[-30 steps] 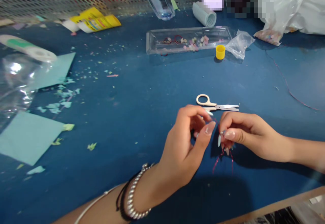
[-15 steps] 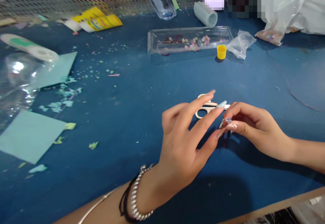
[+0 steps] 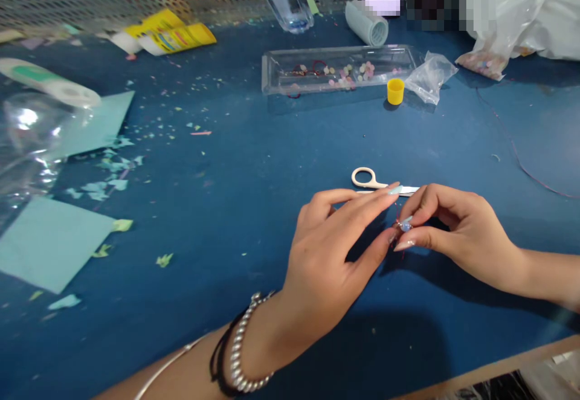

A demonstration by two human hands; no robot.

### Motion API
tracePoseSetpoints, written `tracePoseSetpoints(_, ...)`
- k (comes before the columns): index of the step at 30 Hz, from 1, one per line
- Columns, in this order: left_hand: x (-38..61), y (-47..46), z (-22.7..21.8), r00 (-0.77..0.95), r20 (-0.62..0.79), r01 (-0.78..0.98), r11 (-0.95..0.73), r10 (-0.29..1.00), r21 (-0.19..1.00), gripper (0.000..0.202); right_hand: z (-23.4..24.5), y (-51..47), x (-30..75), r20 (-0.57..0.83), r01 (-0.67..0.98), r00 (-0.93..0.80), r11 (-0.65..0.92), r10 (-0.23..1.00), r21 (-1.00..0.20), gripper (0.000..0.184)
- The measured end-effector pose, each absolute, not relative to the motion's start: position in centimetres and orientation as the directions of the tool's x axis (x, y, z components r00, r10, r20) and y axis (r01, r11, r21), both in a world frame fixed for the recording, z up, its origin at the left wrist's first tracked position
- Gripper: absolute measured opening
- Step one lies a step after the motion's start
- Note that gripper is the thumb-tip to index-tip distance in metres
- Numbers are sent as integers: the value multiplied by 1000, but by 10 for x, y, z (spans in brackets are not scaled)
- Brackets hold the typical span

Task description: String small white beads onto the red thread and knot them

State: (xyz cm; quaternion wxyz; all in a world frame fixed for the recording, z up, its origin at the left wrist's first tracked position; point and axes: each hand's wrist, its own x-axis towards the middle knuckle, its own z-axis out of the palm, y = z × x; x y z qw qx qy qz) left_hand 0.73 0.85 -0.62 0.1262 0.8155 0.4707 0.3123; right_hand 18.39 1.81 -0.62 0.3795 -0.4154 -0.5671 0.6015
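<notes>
My right hand [image 3: 453,234] pinches a small pale bead [image 3: 405,225] on thin red thread between thumb and fingers, low over the blue table [image 3: 254,164]. My left hand [image 3: 333,252] is beside it with fingers stretched out toward the bead, the thumb tip touching near it. Small white-handled scissors [image 3: 378,183] lie on the table just behind both hands, partly hidden by my fingertips.
A clear plastic tray [image 3: 335,69] with small flowers and beads sits farther back, a yellow cap [image 3: 395,91] and a small plastic bag [image 3: 429,77] beside it. Light blue paper sheets [image 3: 49,243] and scraps lie at left. A red thread [image 3: 521,164] trails at right.
A second ago both hands pinched the thread together. My left fingers have since opened and stretched out, and the hanging thread ends are no longer seen below my right hand.
</notes>
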Motion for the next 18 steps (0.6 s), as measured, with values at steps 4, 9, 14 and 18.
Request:
tracePoseSetpoints(4,8,8,-8,303,374,658,-476,877,583,16,-6,18,184,-63,6,-357,-65,932,-998,22)
tracePoseSetpoints(9,9,7,-7,315,362,650,-477,877,591,12,-6,17,182,-59,-8,-363,-66,930,-998,18)
tracePoseSetpoints(14,8,7,-7,354,388,668,-520,851,532,14,-5,16,182,-71,-22,-348,-84,935,-996,17)
tracePoseSetpoints(18,6,8,-9,347,419,660,-536,839,527,14,-3,15,180,-82,-28,-345,-97,935,-995,11)
